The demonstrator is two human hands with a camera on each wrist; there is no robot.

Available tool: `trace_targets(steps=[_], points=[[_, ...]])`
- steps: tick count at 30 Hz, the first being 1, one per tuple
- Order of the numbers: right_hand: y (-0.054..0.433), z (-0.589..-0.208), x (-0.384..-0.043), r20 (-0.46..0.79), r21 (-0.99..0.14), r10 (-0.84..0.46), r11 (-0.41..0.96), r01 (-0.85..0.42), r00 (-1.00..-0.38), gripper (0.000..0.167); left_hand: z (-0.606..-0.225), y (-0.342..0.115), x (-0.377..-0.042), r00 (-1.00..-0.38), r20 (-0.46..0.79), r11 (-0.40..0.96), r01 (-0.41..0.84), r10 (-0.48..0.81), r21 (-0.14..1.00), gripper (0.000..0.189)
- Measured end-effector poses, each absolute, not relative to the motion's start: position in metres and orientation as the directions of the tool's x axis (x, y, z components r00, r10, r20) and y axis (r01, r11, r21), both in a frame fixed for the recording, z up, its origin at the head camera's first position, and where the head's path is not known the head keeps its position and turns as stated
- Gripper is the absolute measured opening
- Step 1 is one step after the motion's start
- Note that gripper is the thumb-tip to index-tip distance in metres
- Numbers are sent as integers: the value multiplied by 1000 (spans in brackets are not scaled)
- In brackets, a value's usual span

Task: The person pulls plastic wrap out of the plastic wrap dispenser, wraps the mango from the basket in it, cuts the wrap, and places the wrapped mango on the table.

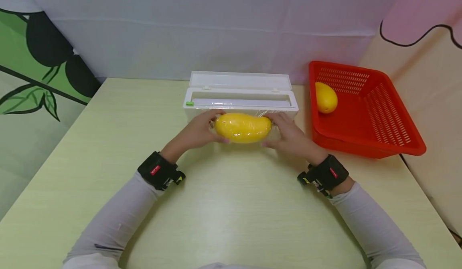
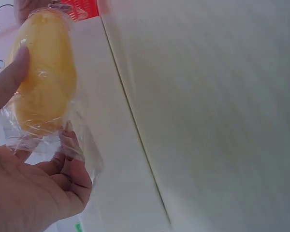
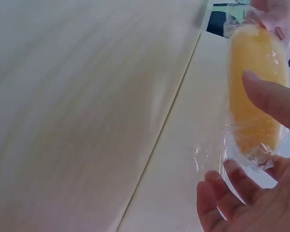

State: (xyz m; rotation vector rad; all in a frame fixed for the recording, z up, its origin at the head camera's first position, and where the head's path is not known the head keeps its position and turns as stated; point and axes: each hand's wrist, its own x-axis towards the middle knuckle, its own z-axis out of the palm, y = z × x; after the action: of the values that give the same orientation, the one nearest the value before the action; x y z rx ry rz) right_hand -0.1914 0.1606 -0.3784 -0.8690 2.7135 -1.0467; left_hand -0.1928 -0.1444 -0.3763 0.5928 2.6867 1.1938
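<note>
A yellow mango [image 1: 243, 128] wrapped in clear cling film is held in the air between the two hands, just in front of a white cling film dispenser [image 1: 240, 104]. My left hand [image 1: 202, 130] grips its left end, the thumb lying along the mango [image 2: 43, 72] and the fingers curled at the loose film. At the other end my right hand [image 1: 290, 134] holds it likewise, its thumb on the mango [image 3: 256, 92] and its fingers bent by the film. Loose film [image 2: 89, 145] hangs past the left end. The dispenser's lid [image 1: 240, 80] stands raised, with a roll inside.
To the right stands a red plastic basket [image 1: 368, 138] with a second yellow mango [image 1: 326, 98] against its left wall. A pale wooden table [image 1: 216, 209] lies beneath, with a cloth backdrop [image 1: 173, 48] behind it.
</note>
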Motion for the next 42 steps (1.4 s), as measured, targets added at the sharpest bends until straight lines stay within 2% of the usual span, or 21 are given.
trace_targets(steps=[6,14,17,21,24,27,29,33,36,42], points=[[155,-378,-197,165,-519,-536,667,-535,-828,92,-375,-149,-192,-927,-31,560,199,373,804,87],[149,-378,-205,317,-499,-548,598,-627,-774,94,-372,-149,-192,-933,-48,527,158,356,835,84],[149,-378,-206,325,-508,-542,590,-627,-775,88,-370,-148,-192,-933,-51,530,157,357,834,82],[150,-378,-206,315,-532,-551,572,-624,-773,72,-367,-145,-190,-933,-39,542,174,358,822,78],[151,-378,-206,289,-550,-557,569,-612,-778,65,-367,-143,-190,-937,-28,561,184,347,807,83],[152,-378,-208,267,-555,-560,576,-600,-784,64,-368,-141,-190,-945,11,641,230,326,733,92],[151,-378,-208,260,-556,-565,575,-600,-783,63,-369,-140,-190,-943,67,713,292,326,638,98],[151,-379,-209,256,-553,-566,580,-598,-784,62,-371,-139,-191,-903,235,785,429,360,447,95],[150,-380,-210,262,-540,-560,590,-600,-786,61,-371,-139,-191,-866,309,771,494,393,403,85],[149,-381,-210,283,-496,-559,611,-617,-780,62,-369,-138,-190,-814,360,727,574,456,377,70]])
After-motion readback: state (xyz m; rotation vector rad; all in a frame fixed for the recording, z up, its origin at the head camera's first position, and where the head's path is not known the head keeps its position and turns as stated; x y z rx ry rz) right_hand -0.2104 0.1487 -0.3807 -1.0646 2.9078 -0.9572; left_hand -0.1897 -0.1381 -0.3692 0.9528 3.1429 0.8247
